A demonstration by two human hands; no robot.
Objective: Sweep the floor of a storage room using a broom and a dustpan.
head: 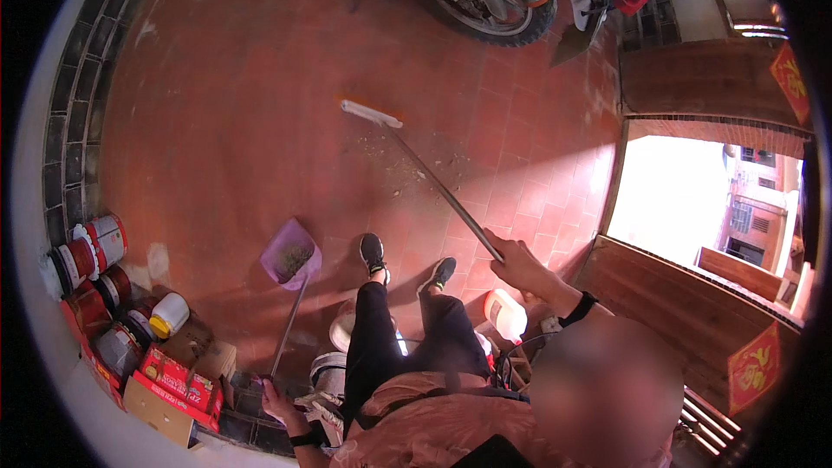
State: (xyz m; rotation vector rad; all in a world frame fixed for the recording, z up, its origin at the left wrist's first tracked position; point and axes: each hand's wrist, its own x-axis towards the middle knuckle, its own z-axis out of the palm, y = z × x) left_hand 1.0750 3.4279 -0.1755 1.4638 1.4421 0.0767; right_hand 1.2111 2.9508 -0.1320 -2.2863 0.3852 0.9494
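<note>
My right hand (523,266) is closed around the upper end of a long metal handle. The handle runs up and left to a broom head (372,113), which rests on the red tile floor. Just below the broom head, loose debris (416,172) lies scattered on the tiles. My left hand (278,401), low in the view, grips the top of the thin handle of a purple plastic dustpan (313,271). Greyish-green sweepings (294,260) lie in the dustpan, which is on the floor left of my feet.
A motorcycle (500,6) stands at the top. Paint buckets (107,244) and red cartons (179,387) line the lower left wall. A white jug (506,315) and a bucket (328,370) are near my legs. At right is an open doorway (676,188).
</note>
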